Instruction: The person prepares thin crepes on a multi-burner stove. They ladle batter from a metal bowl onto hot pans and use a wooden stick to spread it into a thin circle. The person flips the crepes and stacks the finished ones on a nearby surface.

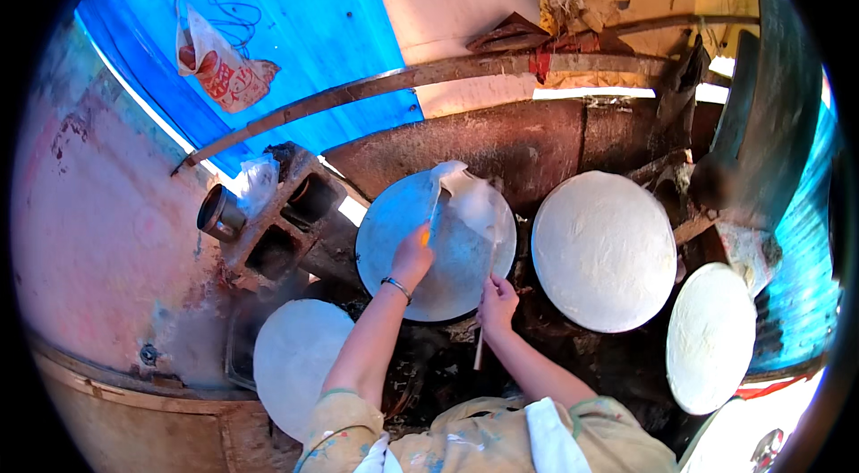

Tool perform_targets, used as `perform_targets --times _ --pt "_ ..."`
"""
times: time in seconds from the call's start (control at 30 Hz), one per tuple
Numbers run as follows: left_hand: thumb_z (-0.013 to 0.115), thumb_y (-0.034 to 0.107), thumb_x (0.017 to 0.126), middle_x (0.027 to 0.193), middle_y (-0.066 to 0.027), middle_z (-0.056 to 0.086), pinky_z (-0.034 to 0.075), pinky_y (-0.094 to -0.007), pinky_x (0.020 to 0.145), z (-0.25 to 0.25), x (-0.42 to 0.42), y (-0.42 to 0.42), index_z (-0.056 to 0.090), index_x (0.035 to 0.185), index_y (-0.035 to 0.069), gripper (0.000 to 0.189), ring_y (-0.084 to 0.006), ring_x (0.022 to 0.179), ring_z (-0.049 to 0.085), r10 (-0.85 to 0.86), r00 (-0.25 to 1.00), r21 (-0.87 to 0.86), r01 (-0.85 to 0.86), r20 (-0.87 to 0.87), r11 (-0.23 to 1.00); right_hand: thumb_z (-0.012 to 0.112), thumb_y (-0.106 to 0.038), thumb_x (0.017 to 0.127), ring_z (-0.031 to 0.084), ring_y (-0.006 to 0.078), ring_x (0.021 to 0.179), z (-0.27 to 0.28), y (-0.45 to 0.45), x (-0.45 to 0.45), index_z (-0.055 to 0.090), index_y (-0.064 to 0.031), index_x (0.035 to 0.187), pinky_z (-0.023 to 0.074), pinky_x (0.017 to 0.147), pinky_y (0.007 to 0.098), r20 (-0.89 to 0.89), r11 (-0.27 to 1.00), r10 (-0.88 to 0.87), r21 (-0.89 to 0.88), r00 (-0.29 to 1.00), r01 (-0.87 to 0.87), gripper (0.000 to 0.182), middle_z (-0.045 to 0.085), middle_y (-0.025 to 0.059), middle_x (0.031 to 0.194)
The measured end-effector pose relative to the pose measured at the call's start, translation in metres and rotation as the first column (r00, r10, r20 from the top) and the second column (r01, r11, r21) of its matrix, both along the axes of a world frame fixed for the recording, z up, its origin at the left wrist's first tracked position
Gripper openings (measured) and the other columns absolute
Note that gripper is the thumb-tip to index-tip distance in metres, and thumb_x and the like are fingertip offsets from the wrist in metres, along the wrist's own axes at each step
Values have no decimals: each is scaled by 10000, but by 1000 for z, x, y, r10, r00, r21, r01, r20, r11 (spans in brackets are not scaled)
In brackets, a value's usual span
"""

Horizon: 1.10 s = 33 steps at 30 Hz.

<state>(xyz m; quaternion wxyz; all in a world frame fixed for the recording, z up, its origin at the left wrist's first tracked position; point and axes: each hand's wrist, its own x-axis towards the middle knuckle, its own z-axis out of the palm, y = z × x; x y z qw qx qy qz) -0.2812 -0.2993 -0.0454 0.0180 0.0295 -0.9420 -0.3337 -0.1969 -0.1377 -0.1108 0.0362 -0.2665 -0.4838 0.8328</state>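
My left hand (413,254) grips a long thin spatula (434,206) with an orange handle above a round griddle (389,265). My right hand (498,304) holds a slim stick (478,349), its far end reaching over the same plate. Between the two tools a thin, pale sheet of flatbread (473,201) hangs in folds near the griddle's far side. A blurred white patch hides where the stick meets the sheet. To the right, a second round plate (604,251) is covered by a white layer. Left of my left forearm lies another pale disc (302,355).
A further white-coated disc (711,339) stands at far right. Hollow concrete blocks (272,251) and a metal cup (220,212) are at left. A plastic bag (221,70) hangs on the blue sheet wall (315,10). A rusty metal panel (463,137) backs the griddles.
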Motion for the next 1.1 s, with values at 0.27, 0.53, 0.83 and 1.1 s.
perform_targets --times 0.27,0.53,0.83,1.1 --pt "506 9 790 1151 -219 584 455 -402 883 -1 4 -34 480 1315 111 535 -363 1062 557 64 998 9 -64 3 998 585 -181 882 391 107 341 -30 -17 -31 609 1 960 283 312 270 -56 984 -32 173 998 41 200 514 16 563" --pt "522 4 771 1118 -194 609 484 -365 827 -3 17 -52 487 1312 104 551 -325 979 604 164 986 96 -163 -7 982 625 -153 836 564 118 672 -1 -30 -55 629 45 1019 449 604 263 56 971 130 193 990 -138 269 626 79 768" --pt "546 10 785 973 -162 627 495 -338 524 12 65 -68 427 1364 153 608 -233 607 605 311 904 295 -395 293 870 652 -184 807 579 152 641 -8 -43 -78 666 44 909 463 598 287 -57 935 159 330 986 -131 250 633 74 727" --pt "501 9 835 599 -31 455 375 -259 360 27 124 -59 320 1420 214 646 -108 396 401 300 841 594 -532 449 603 654 -219 779 635 206 702 23 -26 -93 682 27 903 493 659 326 -55 809 303 543 951 -226 278 668 148 743"
